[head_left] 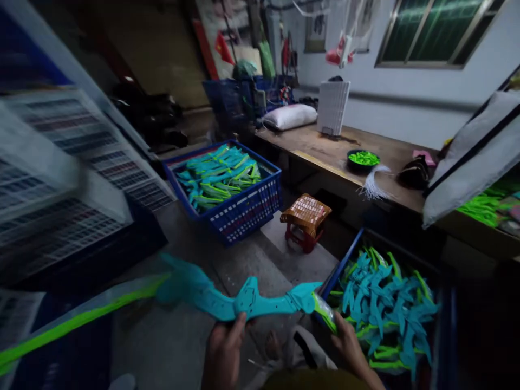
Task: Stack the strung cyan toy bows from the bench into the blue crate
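Note:
A turquoise plastic toy bow (264, 304) with bright green limbs stretches across the lower part of the view. My left hand (225, 346) is closed around its middle, thumb up against the turquoise body. At the right end, my right hand (347, 338) grips the short green limb, which has a clear wrapping on it. The long green limb runs off to the left edge, and that side is blurred. Right of my hands, a blue crate (349, 245) holds many similar turquoise and green pieces.
Ahead stands another blue crate (247, 221) heaped with similar pieces. Beside it is a low red stool (306, 214) with a woven cover. A wooden table (320, 157) bears a bowl of green parts (364, 158) and white strings (376, 184). White crates (101, 157) stand left.

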Motion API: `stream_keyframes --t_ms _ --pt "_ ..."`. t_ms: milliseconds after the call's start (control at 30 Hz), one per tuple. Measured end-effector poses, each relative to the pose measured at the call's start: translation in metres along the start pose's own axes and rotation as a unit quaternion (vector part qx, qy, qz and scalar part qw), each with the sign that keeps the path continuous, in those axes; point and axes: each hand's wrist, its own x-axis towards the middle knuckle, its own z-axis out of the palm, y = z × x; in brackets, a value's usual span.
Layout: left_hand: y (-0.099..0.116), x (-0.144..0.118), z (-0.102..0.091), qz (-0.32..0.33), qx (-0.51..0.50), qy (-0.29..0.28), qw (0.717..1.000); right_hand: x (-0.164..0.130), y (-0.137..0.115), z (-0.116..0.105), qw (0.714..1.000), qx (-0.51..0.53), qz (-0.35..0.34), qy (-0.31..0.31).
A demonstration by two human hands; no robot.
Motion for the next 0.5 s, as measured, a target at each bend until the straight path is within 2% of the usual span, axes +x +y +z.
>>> stream_keyframes --t_ms 100,200,300,367,433,500 --pt "0.027 0.038 0.049 -0.046 0.039 -0.046 0.997 0.019 -0.026 -0.021 0.992 0.033 0.120 0.002" --pt "0.056 0.081 0.090 -0.055 0.063 -0.053 0.995 0.061 -0.044 -0.032 0.974 0.140 0.178 0.009" --pt "0.087 0.129 0.123 -0.014 0.054 -0.027 0.998 0.132 -0.048 -0.030 0.917 0.310 0.246 0.036" --pt "0.104 0.158 0.144 0.012 0.049 -0.012 0.999 0.189 -0.047 -0.029 0.880 0.366 0.292 0.080" --pt "0.114 0.182 0.167 0.019 0.043 -0.010 0.999 0.248 -0.047 -0.032 0.872 0.365 0.298 0.132" --pt "0.116 0.202 0.193 0.003 0.041 -0.029 0.999 0.307 -0.048 -0.040 0.881 0.348 0.276 0.164"
